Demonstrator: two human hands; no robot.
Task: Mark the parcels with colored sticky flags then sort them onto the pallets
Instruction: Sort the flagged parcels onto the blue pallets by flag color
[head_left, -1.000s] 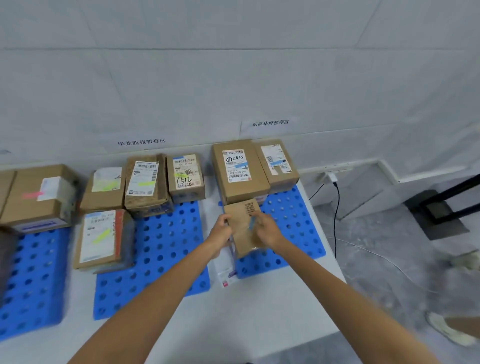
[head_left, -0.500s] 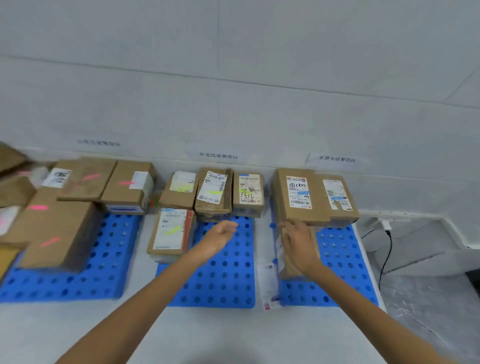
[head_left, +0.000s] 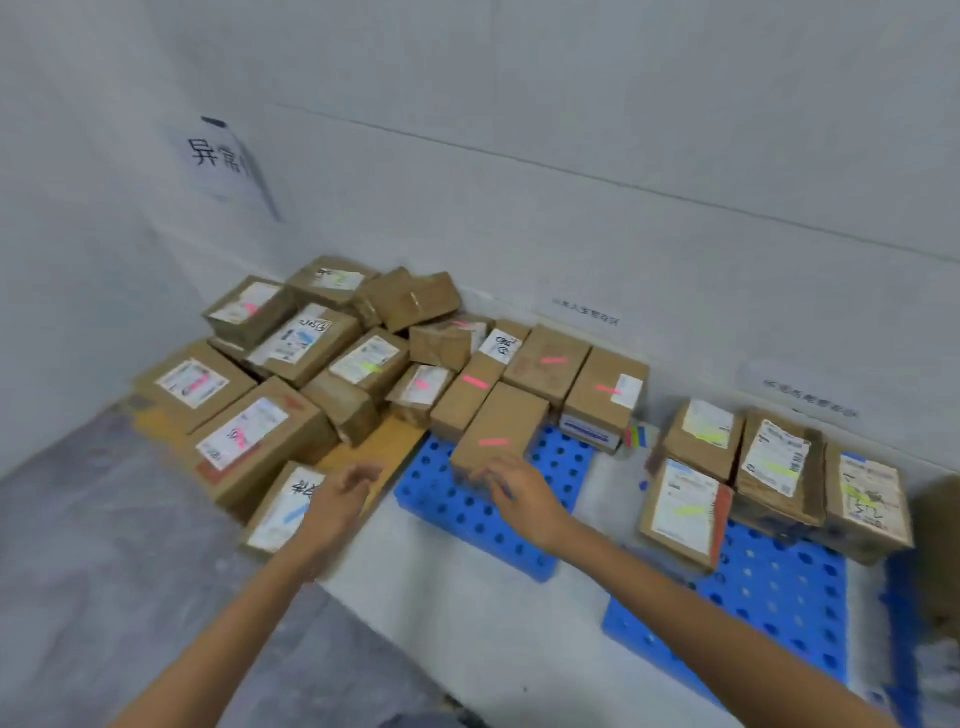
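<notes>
On the left blue pallet (head_left: 451, 512) the near half lies bare, reachable from the front. Pink-flagged parcels (head_left: 498, 431) wall its back; a heaped pile (head_left: 296, 358) (tilted, overlapping) blocks the left. A white strip (head_left: 605, 499) runs to its right.

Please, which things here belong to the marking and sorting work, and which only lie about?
Part of the job:
brown cardboard parcels with pink flags
brown cardboard parcels with yellow-green flags
blue perforated plastic pallets
small pad of coloured sticky flags
heaped brown cardboard parcels at left

Only lying about:
white handwritten paper sign on the wall
orange-brown flat board under the heap
</notes>
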